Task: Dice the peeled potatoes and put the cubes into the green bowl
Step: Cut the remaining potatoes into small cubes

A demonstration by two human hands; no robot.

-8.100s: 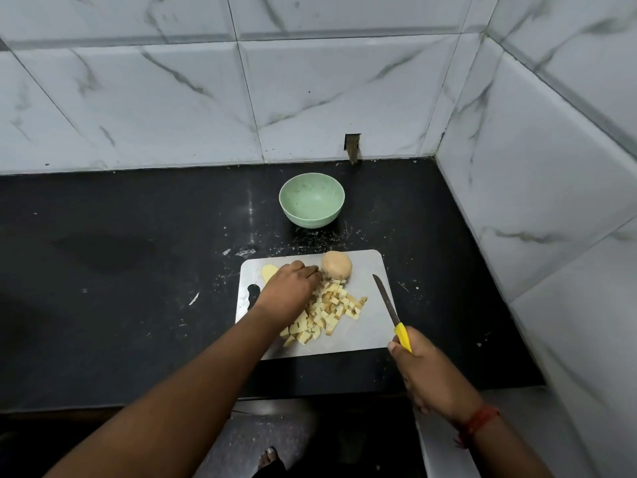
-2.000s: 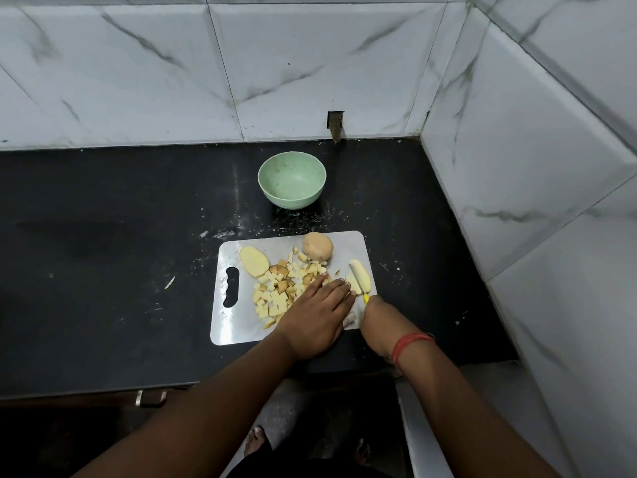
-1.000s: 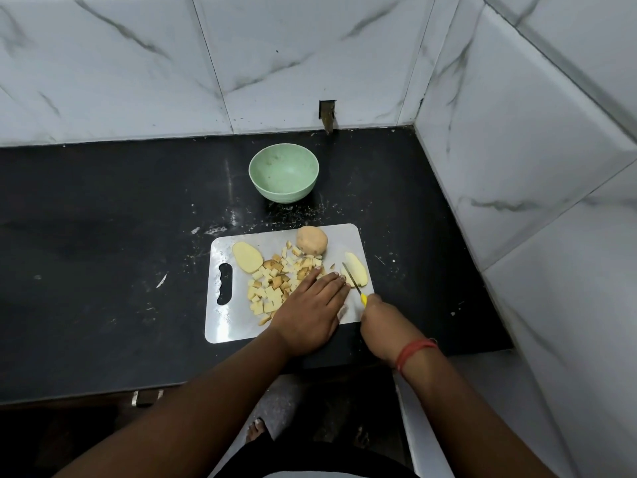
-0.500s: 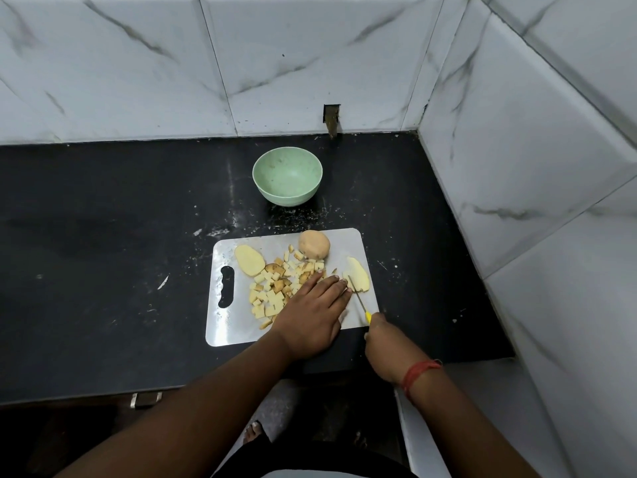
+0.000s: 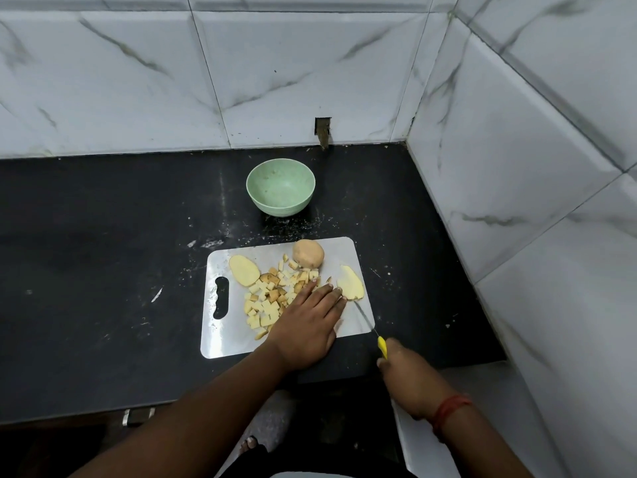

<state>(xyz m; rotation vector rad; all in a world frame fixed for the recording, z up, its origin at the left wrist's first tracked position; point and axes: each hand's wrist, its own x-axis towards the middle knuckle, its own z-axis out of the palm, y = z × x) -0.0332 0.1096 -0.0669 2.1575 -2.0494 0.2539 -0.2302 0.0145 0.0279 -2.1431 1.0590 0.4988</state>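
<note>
A white cutting board lies on the black counter. On it are a pile of potato cubes, a whole peeled potato at the back, a flat slice at the left and a cut potato piece at the right. My left hand lies flat on the board, fingertips touching that right piece. My right hand grips the yellow handle of a knife, its blade on the board's right edge. The green bowl stands behind the board and holds no cubes.
Marble-tiled walls close the counter at the back and right. Small potato scraps dot the counter between bowl and board. The counter's front edge runs just below the board. A foot shows on the floor underneath.
My right hand has drawn the knife back toward the counter's front edge. My left hand stays flat beside the right potato piece.
</note>
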